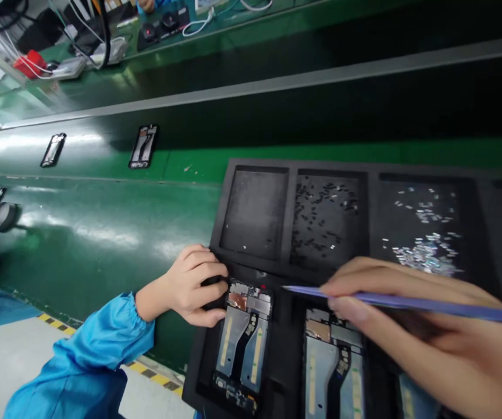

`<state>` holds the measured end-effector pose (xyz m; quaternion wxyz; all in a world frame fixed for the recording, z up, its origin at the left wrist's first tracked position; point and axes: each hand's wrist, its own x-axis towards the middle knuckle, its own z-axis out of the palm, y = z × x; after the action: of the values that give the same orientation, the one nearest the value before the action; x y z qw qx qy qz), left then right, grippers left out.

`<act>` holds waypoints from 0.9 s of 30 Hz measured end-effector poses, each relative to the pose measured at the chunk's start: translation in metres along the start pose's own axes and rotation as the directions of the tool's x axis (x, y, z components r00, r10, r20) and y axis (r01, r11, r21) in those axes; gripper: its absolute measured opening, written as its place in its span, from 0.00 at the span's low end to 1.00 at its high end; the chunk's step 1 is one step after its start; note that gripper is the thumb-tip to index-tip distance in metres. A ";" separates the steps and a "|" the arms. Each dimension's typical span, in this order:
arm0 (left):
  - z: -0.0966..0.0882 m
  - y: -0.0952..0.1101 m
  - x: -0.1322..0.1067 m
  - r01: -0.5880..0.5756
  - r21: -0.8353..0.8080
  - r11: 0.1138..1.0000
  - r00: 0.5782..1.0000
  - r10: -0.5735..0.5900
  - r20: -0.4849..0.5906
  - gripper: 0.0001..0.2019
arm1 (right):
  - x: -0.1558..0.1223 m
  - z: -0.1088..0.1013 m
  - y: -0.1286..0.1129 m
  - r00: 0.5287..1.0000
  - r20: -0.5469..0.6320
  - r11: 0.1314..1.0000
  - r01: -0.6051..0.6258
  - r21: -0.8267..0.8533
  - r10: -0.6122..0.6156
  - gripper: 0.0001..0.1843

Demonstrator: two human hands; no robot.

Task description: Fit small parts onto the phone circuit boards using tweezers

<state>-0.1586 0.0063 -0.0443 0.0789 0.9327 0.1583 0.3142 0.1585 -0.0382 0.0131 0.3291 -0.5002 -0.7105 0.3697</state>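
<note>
My left hand, in a blue sleeve, is curled against the left edge of a black foam tray, its fingers touching the top corner of an opened phone frame seated in the tray. My right hand pinches blue tweezers whose tip points left, just above the top of that phone. A second opened phone lies in the slot beside it, partly under my right hand.
The tray's upper pockets hold small dark parts and small silver parts; the left pocket looks almost bare. Phone frames ride on the green conveyor belt. Cables and tools lie on the far bench.
</note>
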 end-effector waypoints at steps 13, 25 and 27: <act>-0.002 -0.008 -0.012 -0.115 0.024 0.993 0.988 0.112 0.106 0.19 | 0.026 0.083 0.006 0.995 -0.004 0.994 -0.102 0.048 0.102 0.10; -0.002 -0.007 -0.010 -0.079 0.011 0.997 0.981 0.076 0.177 0.21 | 0.029 0.079 0.000 0.995 -0.014 0.994 0.103 -0.039 -0.104 0.12; -0.002 -0.007 -0.011 -0.063 0.011 0.998 0.978 0.060 0.198 0.21 | 0.029 0.077 -0.002 0.993 -0.004 0.991 0.120 -0.051 -0.121 0.12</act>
<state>-0.1694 0.0094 -0.0507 0.0763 0.9644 0.1236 0.2211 0.0848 -0.0258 -0.0220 0.3408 -0.4659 -0.7472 0.3293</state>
